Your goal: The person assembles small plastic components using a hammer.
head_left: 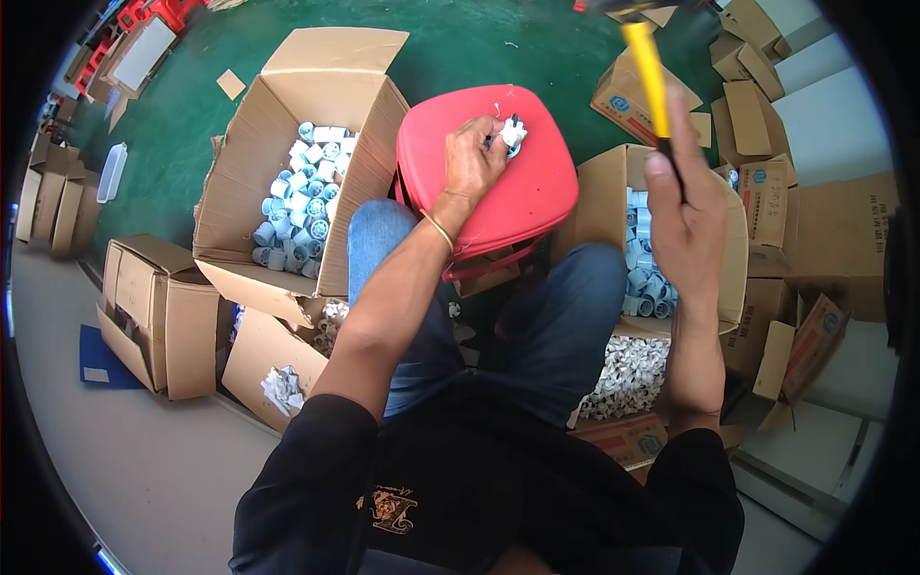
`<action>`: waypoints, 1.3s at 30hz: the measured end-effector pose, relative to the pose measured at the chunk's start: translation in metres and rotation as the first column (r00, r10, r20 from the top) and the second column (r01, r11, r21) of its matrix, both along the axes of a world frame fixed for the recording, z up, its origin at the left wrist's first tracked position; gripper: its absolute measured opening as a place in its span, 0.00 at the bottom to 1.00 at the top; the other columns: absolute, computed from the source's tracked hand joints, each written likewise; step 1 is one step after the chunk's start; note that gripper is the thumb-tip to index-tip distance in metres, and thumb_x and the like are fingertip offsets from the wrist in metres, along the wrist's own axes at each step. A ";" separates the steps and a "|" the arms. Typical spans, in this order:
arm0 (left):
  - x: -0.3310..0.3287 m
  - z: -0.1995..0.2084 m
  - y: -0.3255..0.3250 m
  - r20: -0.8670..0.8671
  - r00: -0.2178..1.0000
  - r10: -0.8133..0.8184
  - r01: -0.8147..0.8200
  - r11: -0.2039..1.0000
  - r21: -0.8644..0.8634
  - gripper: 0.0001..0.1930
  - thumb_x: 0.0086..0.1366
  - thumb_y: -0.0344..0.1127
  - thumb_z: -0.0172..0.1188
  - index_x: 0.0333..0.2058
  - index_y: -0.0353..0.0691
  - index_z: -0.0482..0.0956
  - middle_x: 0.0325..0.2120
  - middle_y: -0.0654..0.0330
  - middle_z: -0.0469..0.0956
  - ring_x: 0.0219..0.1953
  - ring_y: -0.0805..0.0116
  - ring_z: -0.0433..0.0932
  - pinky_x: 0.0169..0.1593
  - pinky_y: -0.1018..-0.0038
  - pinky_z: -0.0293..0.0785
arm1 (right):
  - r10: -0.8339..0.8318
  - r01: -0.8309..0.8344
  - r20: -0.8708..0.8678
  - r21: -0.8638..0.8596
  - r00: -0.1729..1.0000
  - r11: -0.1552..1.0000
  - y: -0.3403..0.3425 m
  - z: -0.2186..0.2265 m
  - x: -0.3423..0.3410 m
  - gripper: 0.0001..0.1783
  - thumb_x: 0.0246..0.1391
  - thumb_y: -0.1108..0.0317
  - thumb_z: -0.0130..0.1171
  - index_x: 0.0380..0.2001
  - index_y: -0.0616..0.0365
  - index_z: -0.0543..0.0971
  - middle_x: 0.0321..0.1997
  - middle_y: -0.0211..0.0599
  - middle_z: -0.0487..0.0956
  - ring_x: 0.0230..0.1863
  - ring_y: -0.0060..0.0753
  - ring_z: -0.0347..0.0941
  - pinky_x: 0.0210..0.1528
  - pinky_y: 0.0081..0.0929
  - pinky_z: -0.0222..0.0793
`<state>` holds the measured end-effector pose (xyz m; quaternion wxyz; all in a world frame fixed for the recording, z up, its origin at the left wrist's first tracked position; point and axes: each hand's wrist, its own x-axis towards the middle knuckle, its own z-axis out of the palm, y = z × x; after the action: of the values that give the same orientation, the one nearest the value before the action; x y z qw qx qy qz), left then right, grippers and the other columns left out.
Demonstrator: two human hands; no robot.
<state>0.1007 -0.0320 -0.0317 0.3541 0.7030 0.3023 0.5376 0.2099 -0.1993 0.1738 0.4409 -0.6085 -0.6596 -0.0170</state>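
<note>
My right hand (690,206) is wrapped round the handle of a hammer (646,72), yellow with a black grip, raised at the upper right. The hammer's head is cut by the picture's edge and blurred. My left hand (468,163) pinches a small white plastic piece (515,130) over the seat of a red plastic stool (532,196). Something dark shows at the top of the white piece, and a bit of blue shows beneath it; how they fit together is too small to tell. The stool stands in front of my knees.
An open carton (225,216) of light-blue cylindrical fittings (305,196) stands left of the stool. Another carton (589,196) with blue fittings is at the right, with a heap of small white pieces (628,379) nearer me. More cartons (158,316) stand around on the green floor (470,48).
</note>
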 end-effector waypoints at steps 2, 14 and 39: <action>0.002 0.005 0.000 0.010 1.000 -0.017 0.017 1.000 0.008 0.06 0.49 0.20 0.57 0.27 0.35 0.79 0.20 0.57 0.76 0.16 0.66 0.66 0.23 0.71 0.65 | -0.044 0.045 0.009 -0.101 0.999 0.994 -0.006 -0.021 -0.001 0.29 0.60 0.77 0.47 0.65 0.55 0.66 0.63 0.43 0.73 0.44 0.31 0.77 0.44 0.24 0.70; 0.002 -0.006 0.005 -0.039 0.998 -0.049 0.051 0.998 0.035 0.04 0.50 0.21 0.62 0.27 0.34 0.80 0.22 0.61 0.79 0.18 0.72 0.67 0.24 0.76 0.64 | -0.129 0.107 -0.092 -0.215 0.987 0.971 -0.013 -0.005 0.006 0.28 0.61 0.75 0.47 0.65 0.62 0.65 0.67 0.38 0.68 0.53 0.31 0.74 0.51 0.21 0.66; 0.002 -0.010 0.000 -0.011 0.988 -0.154 0.154 0.975 0.158 0.12 0.47 0.20 0.58 0.32 0.34 0.83 0.29 0.55 0.82 0.28 0.60 0.77 0.35 0.71 0.73 | -0.147 0.088 -0.071 -0.530 0.987 0.844 -0.017 -0.058 0.001 0.29 0.58 0.76 0.50 0.64 0.51 0.68 0.49 0.43 0.81 0.32 0.27 0.72 0.37 0.23 0.67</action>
<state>0.1030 -0.0322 -0.0414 0.3376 0.7500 0.2031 0.5313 0.2111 -0.2168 0.1157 0.2916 -0.7449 -0.5755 0.1698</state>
